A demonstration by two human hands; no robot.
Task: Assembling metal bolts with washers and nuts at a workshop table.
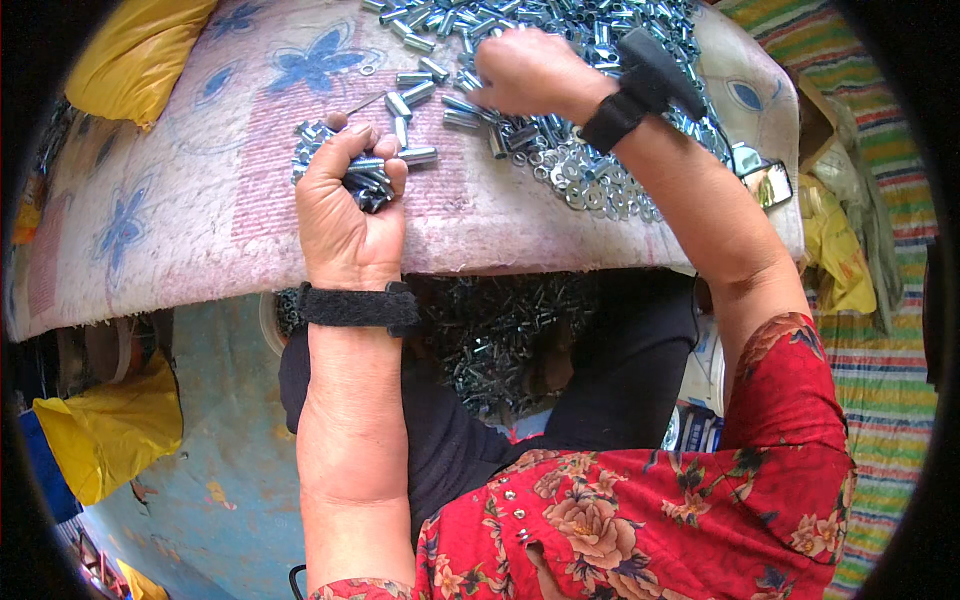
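The left hand [345,215] held a bundle of small silver metal sleeves [368,185], fingers closed round them, at the near edge of the pink butterfly-patterned bench [200,200]. The right hand [530,70] pinched into the loose sleeve pile [560,30]; its fingers were hidden. Collecting appeared underway; adding pieces would demand a secure left grip.

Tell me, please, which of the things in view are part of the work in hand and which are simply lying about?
In the work:
- left hand, closed on a bunch of small metal sleeves
- right hand, picking in the heap of sleeves
- pile of washers
- butterfly-patterned cloth under them

Lying about:
- yellow bags
- striped mat
- container of metal parts below the board
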